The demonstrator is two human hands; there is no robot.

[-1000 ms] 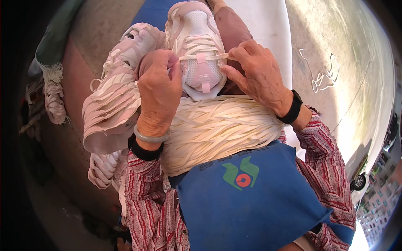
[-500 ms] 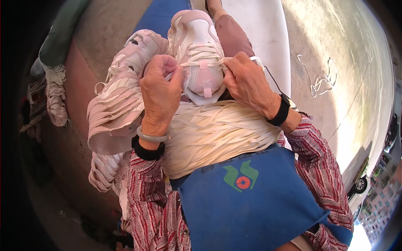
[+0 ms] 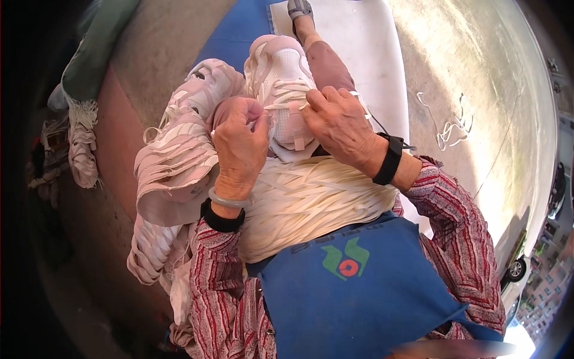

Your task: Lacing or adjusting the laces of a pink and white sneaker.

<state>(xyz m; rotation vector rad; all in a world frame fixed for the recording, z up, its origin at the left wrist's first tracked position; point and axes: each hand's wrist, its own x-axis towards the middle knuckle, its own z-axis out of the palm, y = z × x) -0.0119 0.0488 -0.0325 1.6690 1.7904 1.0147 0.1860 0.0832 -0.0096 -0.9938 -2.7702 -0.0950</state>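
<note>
A pink-and-white shoe upper lies in front of me, its tongue pointing toward me, with a cream shoelace crossing its lacing rows. At its left side my left hand is closed, thumb and forefinger pinched on the lace. My right hand is closed at the right edge, fingertips gripping the lace beside the pink tongue strip; the fingers partly hide what they hold. A thick bundle of cream laces rests across my lap, just below the upper.
Stacked pink-and-white uppers hang at my left. A blue apron covers my lap. Further left are a green cloth and another string of uppers. A loose white lace lies on the floor at right.
My right hand has shifted left over the tongue's edge, and the lace span between my hands is shorter. The upper, hands and stack sit slightly lower in view.
</note>
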